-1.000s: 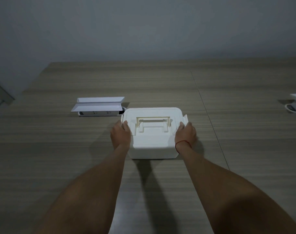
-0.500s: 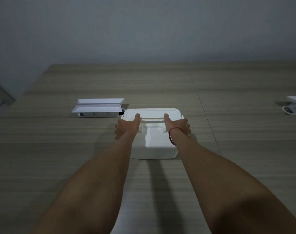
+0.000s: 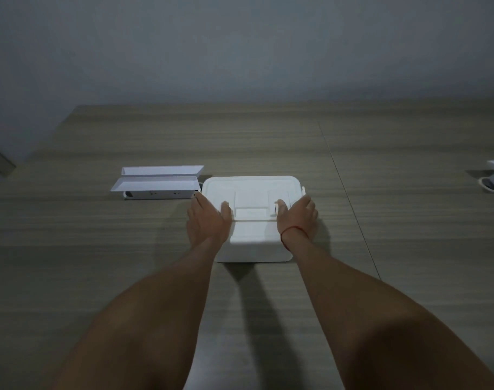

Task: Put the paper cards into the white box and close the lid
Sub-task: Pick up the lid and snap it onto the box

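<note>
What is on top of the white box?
Both hands, left hand and right hand, lie flat on the white box lid; the lid hides the inside.

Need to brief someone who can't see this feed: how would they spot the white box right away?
Start at the wooden table and look at its middle, where both hands rest. The white box sits under them, lid down, a handle folded flat on top. Unlike the long folded paper cards to its left, it is squat with rounded corners.
</note>
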Demonstrator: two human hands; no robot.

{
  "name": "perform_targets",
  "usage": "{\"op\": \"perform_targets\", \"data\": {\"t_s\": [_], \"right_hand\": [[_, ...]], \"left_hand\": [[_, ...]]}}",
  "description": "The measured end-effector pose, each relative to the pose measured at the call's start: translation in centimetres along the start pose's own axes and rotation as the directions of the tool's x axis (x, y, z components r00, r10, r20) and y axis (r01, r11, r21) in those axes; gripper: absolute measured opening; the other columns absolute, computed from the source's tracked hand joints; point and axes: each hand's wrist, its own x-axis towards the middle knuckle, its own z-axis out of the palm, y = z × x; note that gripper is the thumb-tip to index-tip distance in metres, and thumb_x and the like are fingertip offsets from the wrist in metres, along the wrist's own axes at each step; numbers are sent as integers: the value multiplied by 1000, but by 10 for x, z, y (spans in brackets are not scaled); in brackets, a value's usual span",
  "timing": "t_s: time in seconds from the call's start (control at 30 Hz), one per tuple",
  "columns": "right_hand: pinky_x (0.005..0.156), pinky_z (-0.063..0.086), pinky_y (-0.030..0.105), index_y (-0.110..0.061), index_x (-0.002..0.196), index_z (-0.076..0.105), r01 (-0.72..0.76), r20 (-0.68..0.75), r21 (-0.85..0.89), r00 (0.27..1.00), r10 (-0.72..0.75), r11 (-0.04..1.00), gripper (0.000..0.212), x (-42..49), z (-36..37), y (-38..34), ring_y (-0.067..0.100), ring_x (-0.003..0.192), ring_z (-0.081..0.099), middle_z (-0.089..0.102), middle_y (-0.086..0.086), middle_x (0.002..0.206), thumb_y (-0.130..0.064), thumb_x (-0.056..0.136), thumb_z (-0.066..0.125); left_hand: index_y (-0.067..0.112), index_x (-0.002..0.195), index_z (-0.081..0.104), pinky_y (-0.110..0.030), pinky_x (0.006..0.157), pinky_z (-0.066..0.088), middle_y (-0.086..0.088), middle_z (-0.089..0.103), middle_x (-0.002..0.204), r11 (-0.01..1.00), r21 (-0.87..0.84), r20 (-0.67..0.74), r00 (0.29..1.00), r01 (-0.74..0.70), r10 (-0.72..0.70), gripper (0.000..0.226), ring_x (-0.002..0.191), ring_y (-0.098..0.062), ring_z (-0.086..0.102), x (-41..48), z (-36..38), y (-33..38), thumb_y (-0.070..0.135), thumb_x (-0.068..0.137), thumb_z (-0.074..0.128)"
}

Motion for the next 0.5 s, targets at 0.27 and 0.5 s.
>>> {"op": "perform_targets", "data": {"t_s": [0.27, 0.5], "right_hand": [[102, 39, 45, -1, 139, 33, -23, -20, 6, 1000, 23, 1000, 70, 44, 20, -27, 33, 131, 42, 45, 16, 142, -44, 89, 57], [114, 26, 43, -2, 148, 21, 92, 100, -54, 991, -87, 994, 71, 25, 5, -18, 29, 145, 23, 21, 14, 158, -40, 95, 48]], "left_hand": [[-2, 153, 13, -46, 109, 35, -18, 29, 155, 1000, -13, 9, 1000, -2, 2, 80, 141, -33, 34, 52, 12, 13, 46, 94, 41], [-2, 153, 14, -44, 122, 15, -20, 7, 163, 996, 69, 74, 996, -62, 57, 70, 152, -32, 7, 29, 4, 11, 40, 100, 31]]}}
